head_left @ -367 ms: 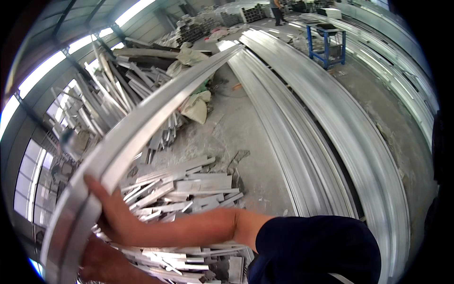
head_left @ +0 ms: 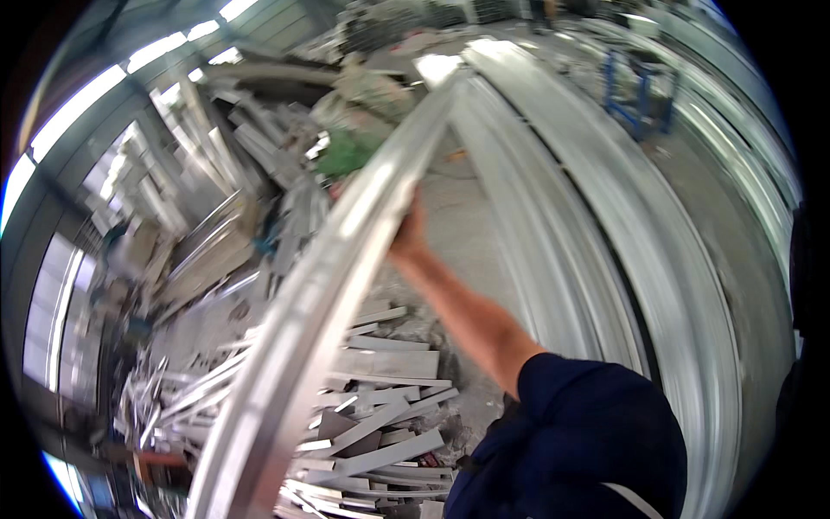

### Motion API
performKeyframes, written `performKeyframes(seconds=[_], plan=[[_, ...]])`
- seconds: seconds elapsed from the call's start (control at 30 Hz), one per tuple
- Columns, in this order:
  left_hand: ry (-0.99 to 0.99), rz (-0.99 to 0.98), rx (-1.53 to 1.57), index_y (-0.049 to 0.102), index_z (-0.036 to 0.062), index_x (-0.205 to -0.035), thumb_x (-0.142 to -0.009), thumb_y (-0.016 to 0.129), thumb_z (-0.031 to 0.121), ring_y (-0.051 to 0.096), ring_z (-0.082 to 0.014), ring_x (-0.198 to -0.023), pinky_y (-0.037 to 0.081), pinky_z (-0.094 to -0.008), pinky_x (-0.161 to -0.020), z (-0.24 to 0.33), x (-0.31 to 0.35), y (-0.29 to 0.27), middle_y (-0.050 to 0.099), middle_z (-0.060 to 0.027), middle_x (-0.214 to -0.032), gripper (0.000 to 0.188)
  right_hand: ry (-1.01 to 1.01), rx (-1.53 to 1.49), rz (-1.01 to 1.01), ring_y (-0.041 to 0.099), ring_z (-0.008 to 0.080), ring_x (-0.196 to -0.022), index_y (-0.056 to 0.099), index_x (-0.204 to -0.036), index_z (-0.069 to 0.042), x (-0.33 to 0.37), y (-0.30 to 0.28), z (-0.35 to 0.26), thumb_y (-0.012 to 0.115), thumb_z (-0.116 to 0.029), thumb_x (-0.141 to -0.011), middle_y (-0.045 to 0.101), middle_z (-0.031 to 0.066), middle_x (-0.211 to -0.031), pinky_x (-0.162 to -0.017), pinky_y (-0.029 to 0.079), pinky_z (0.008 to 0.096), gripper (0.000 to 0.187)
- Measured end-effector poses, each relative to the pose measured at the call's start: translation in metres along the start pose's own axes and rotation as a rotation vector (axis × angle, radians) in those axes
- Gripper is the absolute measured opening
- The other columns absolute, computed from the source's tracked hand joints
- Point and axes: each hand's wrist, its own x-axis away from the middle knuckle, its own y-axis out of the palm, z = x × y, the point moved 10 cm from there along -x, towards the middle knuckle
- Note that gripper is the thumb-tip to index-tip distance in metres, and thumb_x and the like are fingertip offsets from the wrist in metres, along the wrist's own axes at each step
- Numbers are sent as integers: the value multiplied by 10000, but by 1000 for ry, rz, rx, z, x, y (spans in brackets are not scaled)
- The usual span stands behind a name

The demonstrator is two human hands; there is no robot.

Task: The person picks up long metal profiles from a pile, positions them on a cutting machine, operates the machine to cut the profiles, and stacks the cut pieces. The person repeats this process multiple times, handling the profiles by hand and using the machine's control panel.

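Note:
A long silvery aluminium profile [head_left: 303,320] slants from the lower left up to the far middle, smeared by motion. My right hand [head_left: 410,227] is wrapped round its far part: the palm lies against the right side, and a bit of finger shows beyond the left edge. The right arm is stretched out ahead in a dark blue sleeve. My left hand does not show. The profile's far end overlaps the tips of other long profiles [head_left: 553,216] lying side by side on the right.
Short metal offcuts [head_left: 380,406] lie heaped below the profile. Leaning lengths [head_left: 190,164] and pale sacks with a green one [head_left: 350,154] stand at the left. A blue metal stand [head_left: 640,95] is far right, near more long profiles [head_left: 735,147]. Someone's legs show at the back.
My right hand has moved forward and right along the profile. The profile has swung rightward at its near end. My left hand, low at the left before, has left the view.

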Motion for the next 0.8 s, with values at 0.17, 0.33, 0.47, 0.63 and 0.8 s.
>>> performKeyframes(seconds=[0.17, 0.33, 0.47, 0.63, 0.8], plan=[[-117, 63, -293, 502, 58, -1325, -821, 641, 460, 584, -314, -1111, 482, -472, -963, 23, -17, -22, 587, -157, -1216, 660, -108, 640, 85, 571, 333, -1136, 497, -1325, -17, -60, -135, -116, 625, -494, -895, 560, 192, -1259, -976, 486, 492, 655], [-154, 256, -263, 468, 95, -1356, -854, 578, 500, 579, -288, -1121, 482, -453, -974, 12, 12, -76, 581, -117, -1221, 655, -719, 1970, -305, 567, 355, -1177, 489, -1343, 70, 3, -137, -212, 553, -504, -941, 530, 259, -1329, -968, 485, 485, 704], [-39, 224, -240, 465, 128, -1357, -885, 531, 577, 542, -261, -1150, 455, -439, -1000, 36, 21, -109, 552, -82, -1240, 655, -522, 1876, -276, 533, 369, -1226, 536, -1319, 48, -18, -186, -193, 580, -444, -938, 543, 261, -1329, -1039, 423, 477, 625], [-254, 369, -110, 450, 73, -1336, -929, 483, 619, 568, -244, -1079, 458, -423, -980, -77, 86, -73, 569, -91, -1166, 681, -415, 1829, -222, 511, 358, -1250, 516, -1338, 50, -61, -150, -147, 598, -412, -933, 523, 253, -1356, -1066, 390, 477, 620], [-629, 341, 96, 472, 17, -1297, -858, 623, 264, 540, -233, -1134, 435, -386, -971, -265, 372, 106, 573, -93, -1197, 526, -150, 1682, -20, 484, 344, -1279, 493, -1359, 51, -62, -164, -103, 620, -374, -926, 501, 243, -1387, -1097, 350, 477, 620]])
